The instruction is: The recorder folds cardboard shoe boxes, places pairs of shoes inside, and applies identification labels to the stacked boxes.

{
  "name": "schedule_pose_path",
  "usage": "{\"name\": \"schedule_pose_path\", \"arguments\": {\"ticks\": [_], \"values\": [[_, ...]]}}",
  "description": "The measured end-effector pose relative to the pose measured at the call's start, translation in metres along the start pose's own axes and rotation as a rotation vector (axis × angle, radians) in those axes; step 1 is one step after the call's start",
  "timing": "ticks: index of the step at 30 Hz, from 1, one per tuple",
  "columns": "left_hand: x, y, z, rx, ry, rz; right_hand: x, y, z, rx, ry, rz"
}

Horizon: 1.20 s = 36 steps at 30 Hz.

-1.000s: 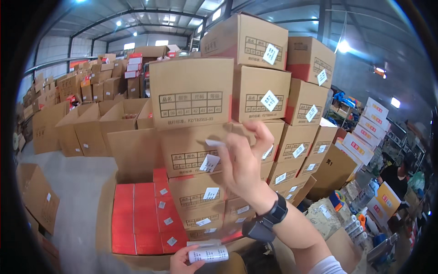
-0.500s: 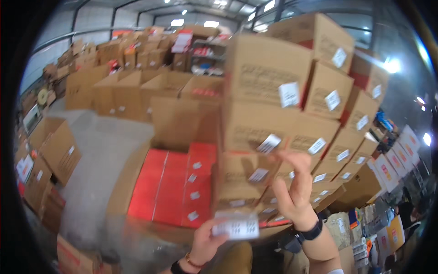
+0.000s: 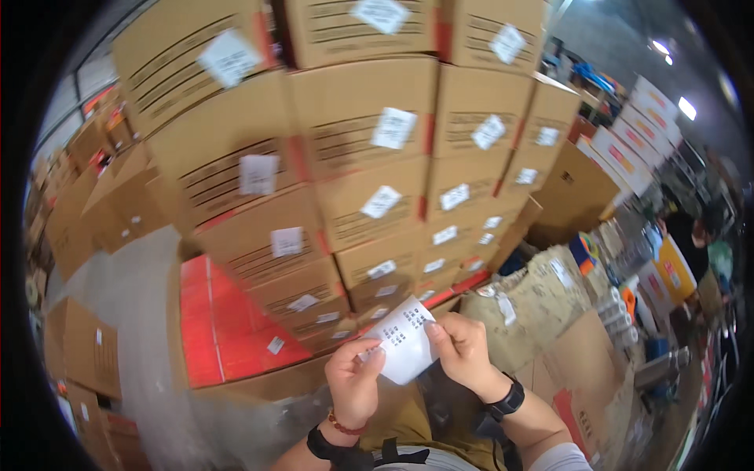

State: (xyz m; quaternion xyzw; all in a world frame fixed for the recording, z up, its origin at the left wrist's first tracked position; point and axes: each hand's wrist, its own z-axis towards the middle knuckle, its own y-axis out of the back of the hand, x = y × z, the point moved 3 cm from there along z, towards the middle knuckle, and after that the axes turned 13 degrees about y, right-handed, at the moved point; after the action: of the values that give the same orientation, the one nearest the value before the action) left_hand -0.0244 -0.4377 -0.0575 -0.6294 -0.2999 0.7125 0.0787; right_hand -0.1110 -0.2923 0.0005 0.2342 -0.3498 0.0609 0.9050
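Between my two hands is a white sheet of printed labels [image 3: 404, 353], tilted, with rows of small black print. My left hand [image 3: 353, 381] pinches its left edge between thumb and fingers. My right hand [image 3: 467, 353] closes on its upper right edge. In front of them rises a tall stack of brown cardboard cartons [image 3: 365, 98] with red edges. Most cartons facing me bear a white label [image 3: 393, 128], many stuck on aslant.
Red cartons [image 3: 228, 330] lie low at the left of the stack, beside a grey floor [image 3: 153, 314]. Open brown boxes [image 3: 82, 353] stand farther left. At the right are flattened cardboard [image 3: 577, 369], a khaki sack-like bundle [image 3: 542, 302], white rolls [image 3: 616, 306] and white boxes [image 3: 628, 149].
My right hand has come down from the carton labels to the sheet and now grips it alongside my left. The view has swung right and closer to the stack.
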Motion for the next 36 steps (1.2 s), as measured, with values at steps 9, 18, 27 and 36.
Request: {"name": "schedule_pose_path", "arguments": {"ticks": [9, 18, 27, 36], "values": [[0.083, -0.079, 0.003, 0.022, 0.595, -0.418, -0.001, 0.064, -0.090, 0.185, 0.600, -0.288], [0.173, -0.140, -0.040, 0.382, 0.424, 0.017, -0.037, 0.167, -0.198, -0.382, -0.148, -0.123], [0.207, -0.191, -0.043, 0.443, 0.691, 0.339, -0.040, 0.418, -0.353, -0.871, -0.737, -0.950], [0.203, -0.195, -0.038, 0.531, 0.653, 0.410, -0.083, 0.507, -0.416, -0.639, -0.802, -1.295]]}}
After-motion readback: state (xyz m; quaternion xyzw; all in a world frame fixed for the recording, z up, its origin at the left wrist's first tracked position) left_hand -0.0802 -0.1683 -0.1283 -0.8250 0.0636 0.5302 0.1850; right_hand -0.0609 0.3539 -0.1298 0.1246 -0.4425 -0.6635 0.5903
